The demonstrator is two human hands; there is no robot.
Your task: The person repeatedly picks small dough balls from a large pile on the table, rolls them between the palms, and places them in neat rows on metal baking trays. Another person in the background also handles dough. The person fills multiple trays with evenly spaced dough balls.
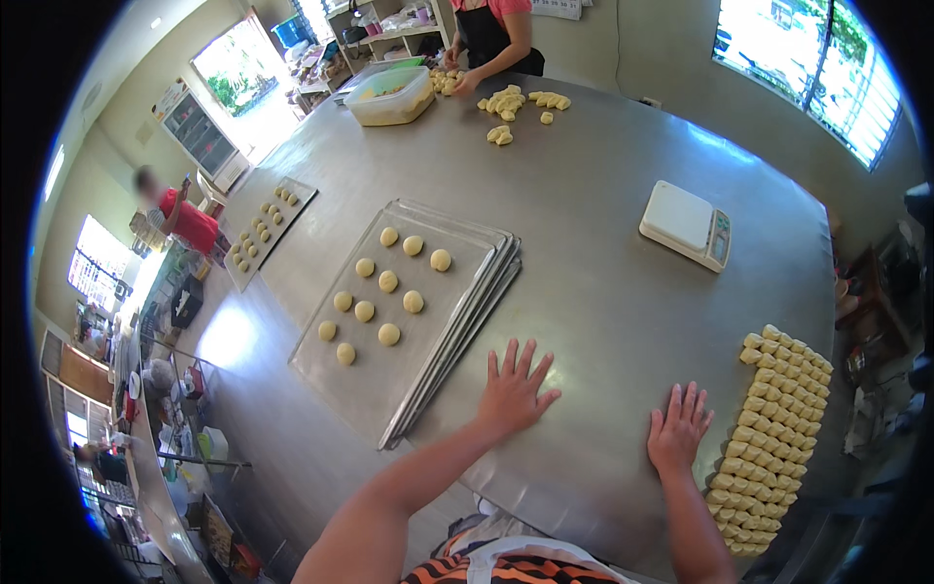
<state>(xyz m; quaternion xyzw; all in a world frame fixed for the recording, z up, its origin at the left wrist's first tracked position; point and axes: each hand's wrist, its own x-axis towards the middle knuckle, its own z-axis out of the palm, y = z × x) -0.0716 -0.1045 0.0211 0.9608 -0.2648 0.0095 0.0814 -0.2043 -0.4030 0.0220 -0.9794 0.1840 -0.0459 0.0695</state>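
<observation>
My left hand (516, 394) is palm down on the steel table (584, 306), its fingers spread, just right of a stack of baking trays (452, 350). The top tray carries several round dough balls (388, 281) in loose rows. My right hand (677, 432) also rests palm down, fingers extended and slightly apart, left of a large block of cut dough pieces (773, 438) set in close rows. Whatever may lie beneath either palm is hidden.
A white kitchen scale (686, 225) stands at the right. Across the table, a person in a black apron (492, 40) handles dough pieces (503, 102) beside a plastic tub (390, 98). Another tray of dough balls (281, 237) lies at the left edge. A person in red (191, 219) stands beyond it.
</observation>
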